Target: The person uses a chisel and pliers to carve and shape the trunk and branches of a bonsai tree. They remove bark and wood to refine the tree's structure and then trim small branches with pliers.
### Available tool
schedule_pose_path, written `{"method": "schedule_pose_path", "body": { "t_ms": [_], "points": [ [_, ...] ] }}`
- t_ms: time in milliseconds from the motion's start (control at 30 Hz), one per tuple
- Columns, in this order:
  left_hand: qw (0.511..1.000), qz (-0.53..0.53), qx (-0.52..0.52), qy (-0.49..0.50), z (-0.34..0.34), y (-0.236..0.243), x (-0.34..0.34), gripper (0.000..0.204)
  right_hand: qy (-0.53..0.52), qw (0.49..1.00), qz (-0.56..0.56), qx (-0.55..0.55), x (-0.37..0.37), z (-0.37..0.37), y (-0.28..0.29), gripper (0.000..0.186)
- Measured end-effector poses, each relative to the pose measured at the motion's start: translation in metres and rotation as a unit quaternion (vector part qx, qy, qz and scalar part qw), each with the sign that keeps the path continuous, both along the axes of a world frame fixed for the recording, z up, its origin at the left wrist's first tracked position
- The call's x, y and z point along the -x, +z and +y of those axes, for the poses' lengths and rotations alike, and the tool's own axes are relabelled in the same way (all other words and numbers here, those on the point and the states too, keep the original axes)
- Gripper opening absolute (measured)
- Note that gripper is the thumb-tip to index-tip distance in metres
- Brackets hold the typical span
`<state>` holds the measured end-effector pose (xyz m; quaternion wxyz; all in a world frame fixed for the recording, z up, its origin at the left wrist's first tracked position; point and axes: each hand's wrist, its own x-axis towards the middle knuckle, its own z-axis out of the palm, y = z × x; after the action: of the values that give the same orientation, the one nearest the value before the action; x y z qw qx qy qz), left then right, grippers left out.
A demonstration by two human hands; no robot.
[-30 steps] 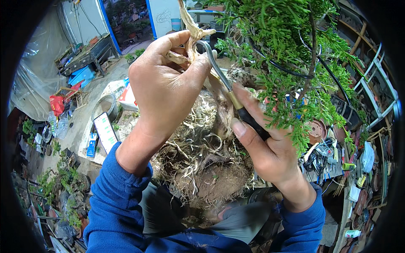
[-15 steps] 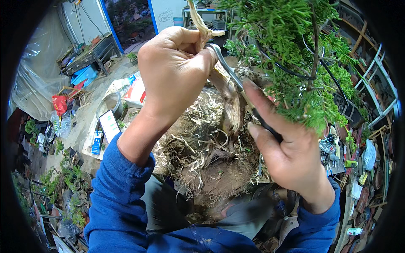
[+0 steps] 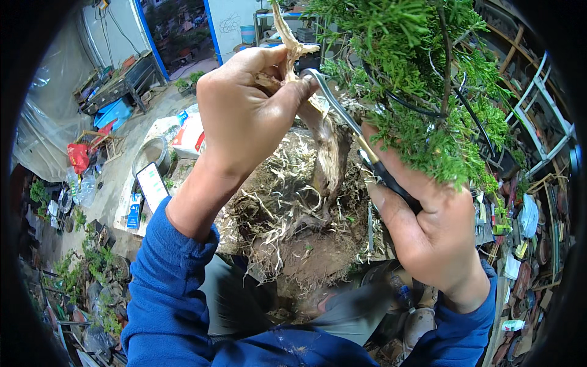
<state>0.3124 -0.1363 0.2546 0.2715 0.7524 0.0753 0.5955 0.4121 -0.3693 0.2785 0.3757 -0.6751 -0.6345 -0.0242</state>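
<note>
A bonsai tree has a bare, stripped trunk (image 3: 330, 160) rising from a soil and root mass (image 3: 306, 254). My left hand (image 3: 241, 116) is closed around the pale deadwood branch (image 3: 287, 37) at its top. The left thumb presses by the curved metal end of a carving tool (image 3: 343, 115), which bears against the wood there. My right hand (image 3: 434, 235) grips that tool by its dark handle, partly behind the foliage. Green needle foliage (image 3: 391, 37) hangs at the upper right, with dark wire along its branches. Pale wood shavings (image 3: 278, 189) litter the soil.
Left of the trunk lie a phone (image 3: 152, 183), a blue box (image 3: 134, 211), a round tub (image 3: 150, 154) and a white-and-red bag (image 3: 191, 137). Potted greenery (image 3: 76, 269) stands lower left. A pale metal frame (image 3: 538, 119) and assorted clutter line the right side.
My right hand and the tool have shifted slightly down and right relative to the trunk. The left hand keeps its hold on the branch. The whole view has moved a little.
</note>
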Motion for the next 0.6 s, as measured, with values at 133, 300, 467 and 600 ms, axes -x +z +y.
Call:
{"method": "schedule_pose_path", "body": {
  "t_ms": [133,300,467,600],
  "points": [
    [0.991,0.023,-0.117,0.061,0.000,-0.002,0.005,0.052,-0.021,0.999,0.008,0.041,-0.004,-0.012,-0.015,0.045],
    [0.991,0.114,-0.060,0.037,-0.009,-0.009,0.013,0.095,-0.010,0.999,0.025,-0.044,-0.002,-0.025,-0.037,0.013],
    [0.996,0.052,0.012,-0.070,-0.019,-0.019,0.016,0.106,0.005,0.991,0.038,-0.126,-0.001,-0.013,-0.054,0.010],
    [0.996,-0.008,0.012,-0.085,-0.018,-0.021,0.008,0.079,0.023,0.986,0.051,-0.156,-0.009,0.017,-0.062,0.012]
  ]
}}
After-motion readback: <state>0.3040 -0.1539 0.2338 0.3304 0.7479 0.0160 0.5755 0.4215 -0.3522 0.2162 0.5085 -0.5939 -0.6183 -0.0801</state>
